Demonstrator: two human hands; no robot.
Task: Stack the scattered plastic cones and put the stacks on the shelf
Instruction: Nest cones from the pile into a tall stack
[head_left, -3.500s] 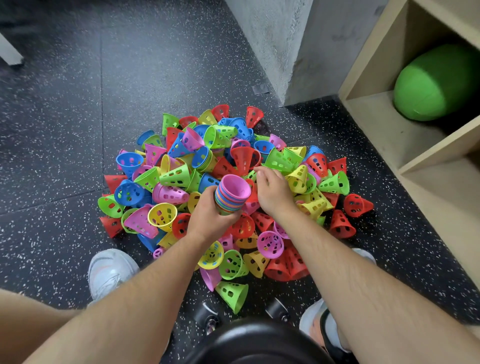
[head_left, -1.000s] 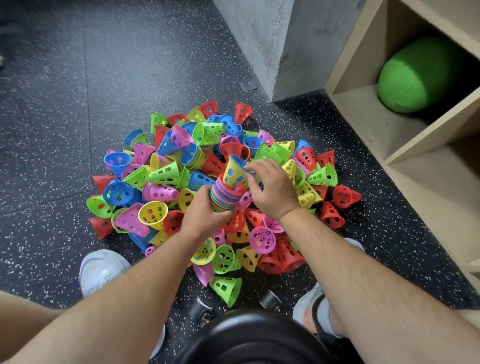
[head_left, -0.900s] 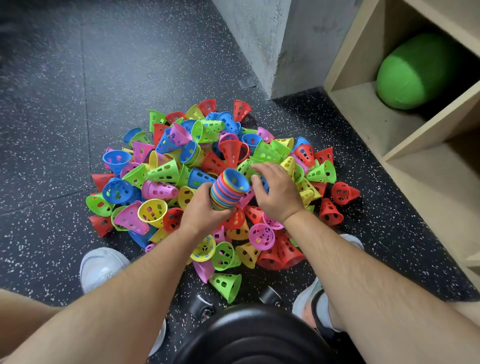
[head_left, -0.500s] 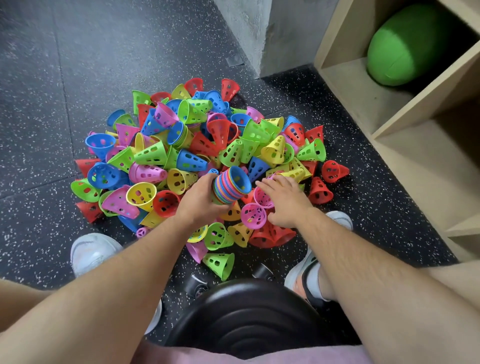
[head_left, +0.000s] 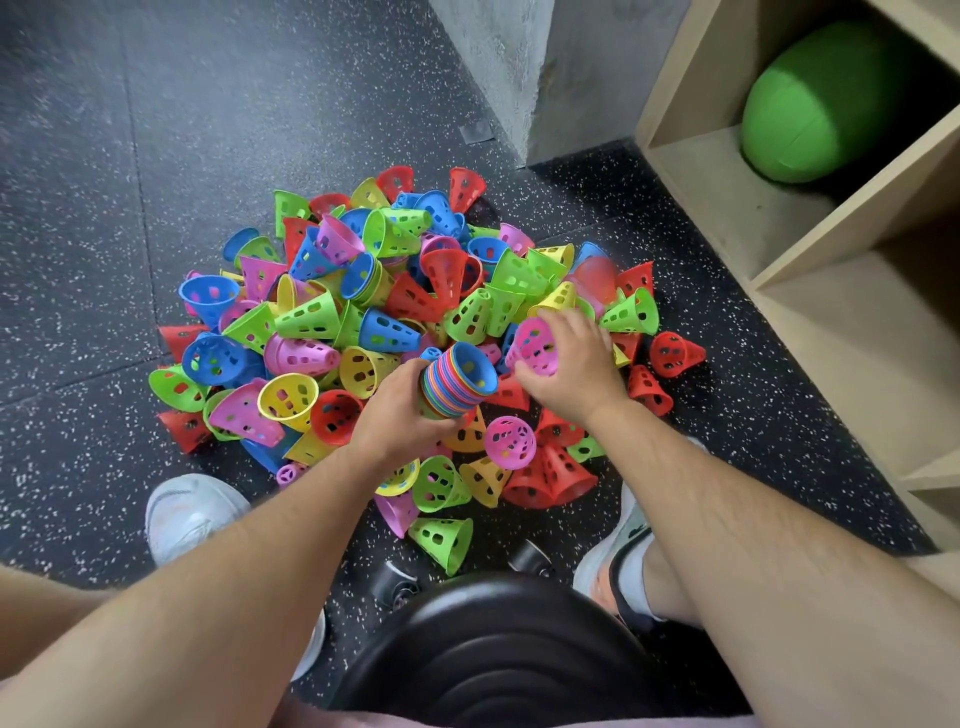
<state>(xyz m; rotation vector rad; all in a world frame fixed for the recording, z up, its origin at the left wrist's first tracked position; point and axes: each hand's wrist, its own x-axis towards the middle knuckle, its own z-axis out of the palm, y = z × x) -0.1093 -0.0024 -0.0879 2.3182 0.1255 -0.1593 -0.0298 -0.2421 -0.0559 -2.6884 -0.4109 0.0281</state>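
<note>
Left hand: your left hand (head_left: 400, 415) is curled round the lower part of the stack of cones (head_left: 457, 382), gripping it just above the heap.
Stack: many nested rims in mixed colours, with a blue cone uppermost. Its wide mouth faces up toward you and it tilts slightly to the right.
Right hand: your right hand (head_left: 576, 374) has its fingers clenched on a single pink cone (head_left: 535, 345), which it holds just right of the stack's mouth.
Pink cone: its open end is turned toward you and its holes are in view. It seems to sit just clear of the stack's rim, though the view is too tight to rule out contact.
Pile: loose cones (head_left: 322, 312) in red, green, blue, yellow and pink lie heaped on the dark speckled floor (head_left: 156, 130), under and beyond both of your hands. Most lie on their sides.
Shelf: the wooden shelf (head_left: 810, 249) stands at your right, well apart from the stack. Its upper compartment holds a green ball (head_left: 821, 104).
Seat: a black stool (head_left: 498, 649) sits between your legs, with a white shoe (head_left: 192, 514) to its left.
</note>
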